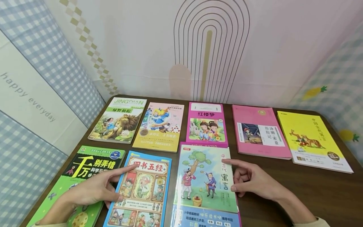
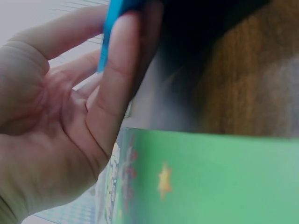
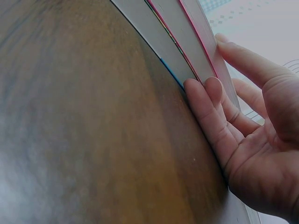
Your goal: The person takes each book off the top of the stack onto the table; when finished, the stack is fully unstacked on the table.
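In the head view my left hand (image 1: 95,187) holds the left edge of a blue-bordered book (image 1: 141,179). Its index finger and thumb lie on the cover, and the left wrist view shows the blue edge (image 2: 108,37) between thumb and fingers. My right hand (image 1: 252,179) grips the right side of a small stack, topped by a green and blue book with a tree and two figures (image 1: 202,176). A magenta book (image 1: 205,145) peeks out beneath it. In the right wrist view, curled fingers (image 3: 201,95) lie against the stack's page edges (image 3: 187,42).
A green book (image 1: 48,201) lies left of the blue-bordered one. Along the back of the brown table (image 1: 272,195) lie a lion-cover book (image 1: 116,121), a pink and yellow book (image 1: 158,126), a magenta book (image 1: 207,126), a pink book (image 1: 259,132) and a yellow book (image 1: 314,142).
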A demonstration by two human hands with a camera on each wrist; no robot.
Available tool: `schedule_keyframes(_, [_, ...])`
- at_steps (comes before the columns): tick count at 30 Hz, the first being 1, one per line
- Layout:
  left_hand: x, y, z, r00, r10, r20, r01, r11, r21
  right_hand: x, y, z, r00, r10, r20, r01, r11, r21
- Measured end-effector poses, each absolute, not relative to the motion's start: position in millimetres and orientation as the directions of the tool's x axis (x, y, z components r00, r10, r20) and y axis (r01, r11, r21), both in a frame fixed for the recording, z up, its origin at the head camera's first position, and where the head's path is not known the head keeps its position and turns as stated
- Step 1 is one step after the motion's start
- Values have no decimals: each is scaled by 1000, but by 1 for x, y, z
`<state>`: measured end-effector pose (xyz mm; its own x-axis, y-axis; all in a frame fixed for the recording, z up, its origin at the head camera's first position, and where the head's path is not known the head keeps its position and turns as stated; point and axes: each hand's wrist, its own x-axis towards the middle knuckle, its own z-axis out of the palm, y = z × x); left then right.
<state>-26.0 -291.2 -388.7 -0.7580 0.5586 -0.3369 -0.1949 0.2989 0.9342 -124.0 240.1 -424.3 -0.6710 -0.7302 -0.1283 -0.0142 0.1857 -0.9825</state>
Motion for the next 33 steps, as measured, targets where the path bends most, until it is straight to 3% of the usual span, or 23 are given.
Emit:
schedule_keyframes(15, [-26,-281,-368,-830,337,-444,-145,638,756,-126,240,-423,-673,-728,-131,-22,197,-980])
schedule_keyframes(20, [-24,-269,-356,-897,255,-360,-57,742,668,-126,241,-423,-674,-729,-124,-28,192,-981])
schedule_keyframes(23, [-28,-253,-353,-915,287,-282,21,734,679,-126,242,-423,-676,-727,-120,-34,193,-981])
schedule_keyframes(28, [-40,-219,-356,-877,438,-200,124,607,785,-124,242,-424,-677,-728,-110,-46,191,-980])
schedule_keyframes(33, [-55,-189,-365,-828,524,-199,70,448,891,-124,240,-425,-667,-740,-92,-49,167,-985])
